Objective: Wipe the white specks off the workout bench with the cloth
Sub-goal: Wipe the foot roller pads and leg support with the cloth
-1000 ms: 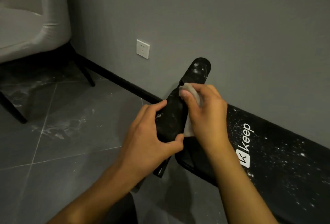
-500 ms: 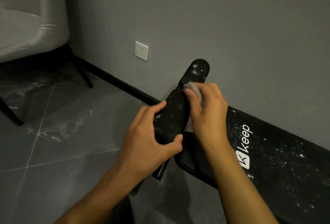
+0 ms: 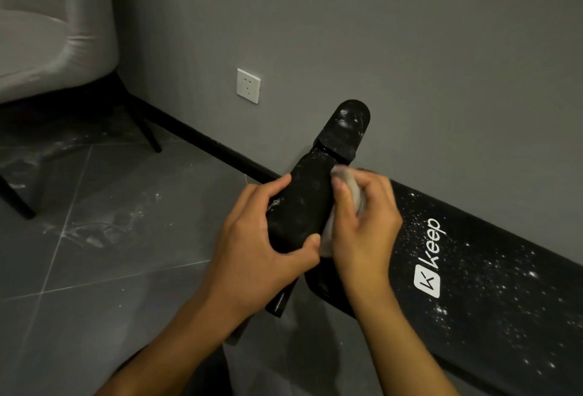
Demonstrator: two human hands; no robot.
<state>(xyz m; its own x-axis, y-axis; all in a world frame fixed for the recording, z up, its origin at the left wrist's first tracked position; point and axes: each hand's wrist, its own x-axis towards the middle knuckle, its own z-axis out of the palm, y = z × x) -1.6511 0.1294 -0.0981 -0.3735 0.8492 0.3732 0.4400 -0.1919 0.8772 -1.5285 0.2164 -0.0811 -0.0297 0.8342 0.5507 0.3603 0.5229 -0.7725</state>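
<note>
The right hand (image 3: 369,222) clenches a crumpled pale cloth (image 3: 356,194) and presses it against the right flank of the narrow black padded arm (image 3: 303,203) that rises from the end of the long black padded workout bench (image 3: 473,317). The left hand (image 3: 262,238) grasps the same arm from the other side, fingers over its left edge and thumb at its near end, steadying it.

Compared with half a second ago, the right hand and cloth have slid down the arm, away from the joint beyond the fingers, and the hand is smeared with motion. The left hand's grip has not shifted. That looks like a rubbing stroke under way. The stretch of arm between the two hands looks mostly dark, with a pale smudge by the left fingertips.

Much remains: white specks (image 3: 533,274) lie thick on the surface to the right of the right hand, around the white "keep" logo (image 3: 433,253), and on the rounded black end piece (image 3: 348,124) beyond both hands.

Most of the cloth is hidden in the right palm, the arm's lower end sits behind the left hand, and the bench runs out of frame
</note>
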